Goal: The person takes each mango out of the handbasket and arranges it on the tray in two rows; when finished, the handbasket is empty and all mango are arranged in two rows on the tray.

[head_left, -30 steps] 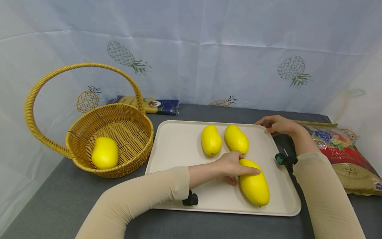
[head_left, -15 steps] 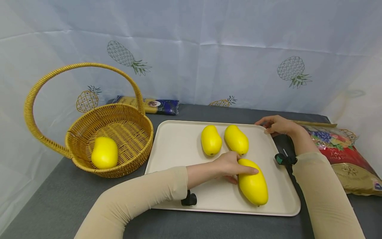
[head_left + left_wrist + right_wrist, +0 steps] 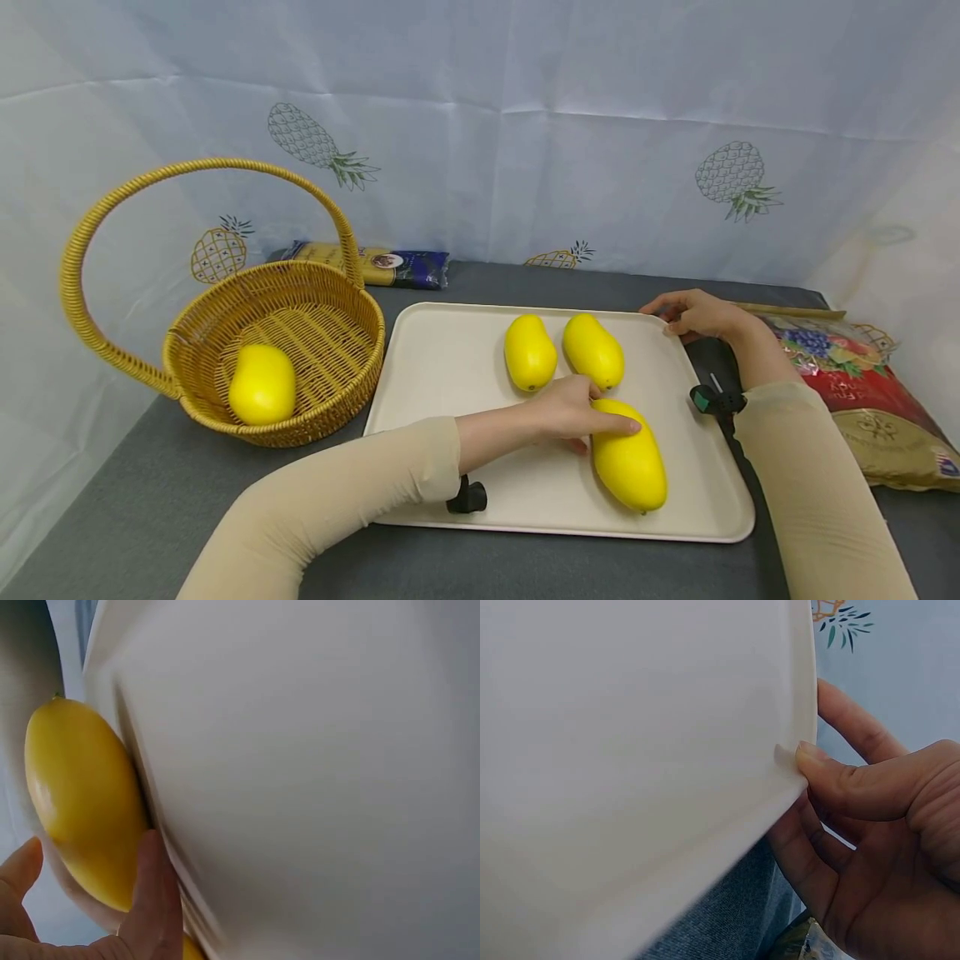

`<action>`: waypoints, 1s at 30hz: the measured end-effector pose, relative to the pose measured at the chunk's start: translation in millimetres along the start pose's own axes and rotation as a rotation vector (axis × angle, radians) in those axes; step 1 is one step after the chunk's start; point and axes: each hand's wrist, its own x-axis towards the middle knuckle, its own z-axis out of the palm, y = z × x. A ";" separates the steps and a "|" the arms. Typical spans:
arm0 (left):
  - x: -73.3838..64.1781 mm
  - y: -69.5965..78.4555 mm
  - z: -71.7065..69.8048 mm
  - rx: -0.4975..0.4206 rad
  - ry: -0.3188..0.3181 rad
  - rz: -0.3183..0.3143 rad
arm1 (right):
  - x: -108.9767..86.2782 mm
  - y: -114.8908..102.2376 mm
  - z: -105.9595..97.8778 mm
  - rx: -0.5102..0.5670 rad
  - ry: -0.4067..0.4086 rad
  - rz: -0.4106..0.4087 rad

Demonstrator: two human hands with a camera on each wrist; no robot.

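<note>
My left hand (image 3: 564, 408) grips a yellow mango (image 3: 632, 468) near the front right of the cream tray (image 3: 442, 367), thumb over its top. The left wrist view shows the thumb and a finger on either side of the mango's near end (image 3: 82, 787). At the tray's far right corner my right hand (image 3: 693, 312) pinches the rim, its thumb (image 3: 840, 780) on the upper side and fingers beneath. Two more mangoes, one on the left (image 3: 530, 353) and one on the right (image 3: 592, 350), lie just beyond the left hand.
A woven basket (image 3: 330, 342) with a tall handle stands left of the tray, one mango (image 3: 262, 385) inside. Behind it lies a blue and gold packet (image 3: 405, 268). A red and gold bag (image 3: 870, 400) is beyond the right forearm, and a printed curtain hangs behind.
My left hand and the mango it grips have shifted slightly to the left across the tray. The right hand stays at the tray corner.
</note>
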 end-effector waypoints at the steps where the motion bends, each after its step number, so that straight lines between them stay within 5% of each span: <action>1: -1.2 0.1 -1.2 0.009 0.003 -0.001 | -0.1 -0.1 -0.3 0.003 -0.002 -0.001; 11: -11.9 1.7 -16.5 0.063 -0.017 0.046 | 0.4 2.9 -3.2 0.000 -0.010 -0.033; 19: -21.8 7.0 -36.3 0.010 -0.047 0.097 | 1.3 0.2 0.2 0.002 -0.002 -0.002; 30: -48.1 20.5 -75.9 -0.044 0.031 0.187 | 1.2 0.8 0.7 0.007 -0.004 0.014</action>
